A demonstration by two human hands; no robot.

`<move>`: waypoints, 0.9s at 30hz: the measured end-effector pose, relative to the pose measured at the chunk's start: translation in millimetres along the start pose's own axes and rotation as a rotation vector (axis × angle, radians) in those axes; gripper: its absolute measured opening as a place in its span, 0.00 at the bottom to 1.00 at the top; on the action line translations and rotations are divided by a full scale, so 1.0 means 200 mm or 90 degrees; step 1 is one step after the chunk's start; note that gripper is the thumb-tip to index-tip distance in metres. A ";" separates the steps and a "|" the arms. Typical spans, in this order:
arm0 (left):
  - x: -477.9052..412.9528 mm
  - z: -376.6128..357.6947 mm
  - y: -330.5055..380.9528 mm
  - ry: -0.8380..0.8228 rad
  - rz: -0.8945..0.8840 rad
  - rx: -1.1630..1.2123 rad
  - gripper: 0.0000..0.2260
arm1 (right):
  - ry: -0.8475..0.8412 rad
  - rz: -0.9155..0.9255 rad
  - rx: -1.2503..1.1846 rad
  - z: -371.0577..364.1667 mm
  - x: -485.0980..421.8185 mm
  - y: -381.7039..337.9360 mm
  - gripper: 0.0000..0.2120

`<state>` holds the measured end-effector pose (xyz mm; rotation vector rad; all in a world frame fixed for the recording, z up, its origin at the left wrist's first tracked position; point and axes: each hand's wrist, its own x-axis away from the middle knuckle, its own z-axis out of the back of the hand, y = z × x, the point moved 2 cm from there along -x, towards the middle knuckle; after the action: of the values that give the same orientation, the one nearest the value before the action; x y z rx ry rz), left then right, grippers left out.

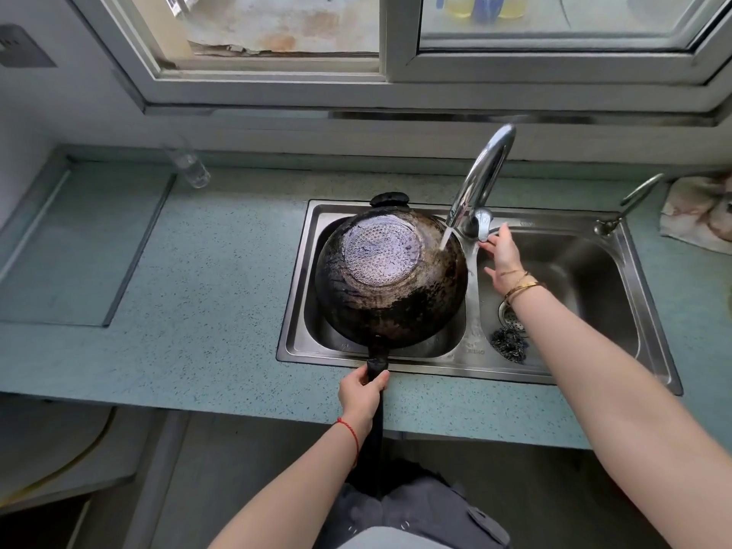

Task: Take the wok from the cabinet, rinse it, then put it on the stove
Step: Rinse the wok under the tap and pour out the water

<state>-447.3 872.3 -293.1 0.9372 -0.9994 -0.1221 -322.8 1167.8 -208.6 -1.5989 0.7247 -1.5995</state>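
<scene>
At frame centre the wok (390,277) lies bottom-up over the left basin of the double sink (455,362), its long black handle (376,394) running down-frame into the left hand (362,394), which is closed around it. Water from the faucet (481,178) strikes the wok's upper-right flank. The right hand (501,257), fingers spread, touches the faucet lever (484,225) just right of the wok. Stamped lettering on the sink rim is too small to read.
</scene>
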 end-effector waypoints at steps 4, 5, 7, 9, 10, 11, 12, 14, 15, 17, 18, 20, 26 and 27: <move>-0.01 0.01 -0.01 -0.012 0.002 0.008 0.13 | 0.034 0.044 0.144 -0.02 -0.01 0.02 0.33; -0.01 0.01 0.00 -0.016 0.001 0.009 0.13 | 0.039 0.051 0.164 -0.02 -0.02 0.03 0.34; -0.01 0.02 0.00 -0.023 0.002 0.009 0.12 | 0.051 0.057 0.207 -0.01 -0.03 0.03 0.35; -0.01 0.02 0.00 -0.030 0.001 0.012 0.12 | 0.051 0.062 0.247 0.00 -0.04 0.04 0.35; -0.02 0.03 0.00 -0.035 0.001 0.014 0.11 | 0.050 0.065 0.263 0.00 -0.04 0.05 0.34; -0.02 0.03 0.00 -0.039 0.003 0.017 0.11 | 0.049 0.067 0.275 0.01 -0.05 0.06 0.33; -0.03 0.03 -0.01 -0.045 0.008 0.021 0.11 | 0.049 0.069 0.282 0.01 -0.05 0.06 0.32; -0.03 0.04 -0.01 -0.059 0.016 0.029 0.10 | 0.048 0.080 0.295 0.03 -0.05 0.08 0.30; -0.03 0.04 -0.01 -0.065 0.021 0.032 0.11 | 0.046 0.087 0.304 0.03 -0.05 0.09 0.29; -0.05 0.05 -0.01 -0.074 0.028 0.039 0.11 | 0.045 0.095 0.316 0.03 -0.05 0.09 0.29; -0.05 0.06 -0.01 -0.077 0.030 0.042 0.10 | 0.046 0.097 0.324 0.03 -0.05 0.09 0.29; -0.05 0.06 -0.02 -0.079 0.031 0.043 0.10 | 0.045 0.098 0.349 0.03 -0.06 0.08 0.28; -0.05 0.07 -0.02 -0.089 0.040 0.054 0.08 | -0.001 0.053 0.412 0.07 -0.06 0.09 0.28; -0.05 0.07 -0.02 -0.092 0.040 0.057 0.08 | -0.013 0.045 0.412 0.07 -0.06 0.09 0.28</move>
<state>-462.8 867.3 -299.8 0.9884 -1.1752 -0.0935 -307.1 1170.1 -229.5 -1.0980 0.2050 -1.5505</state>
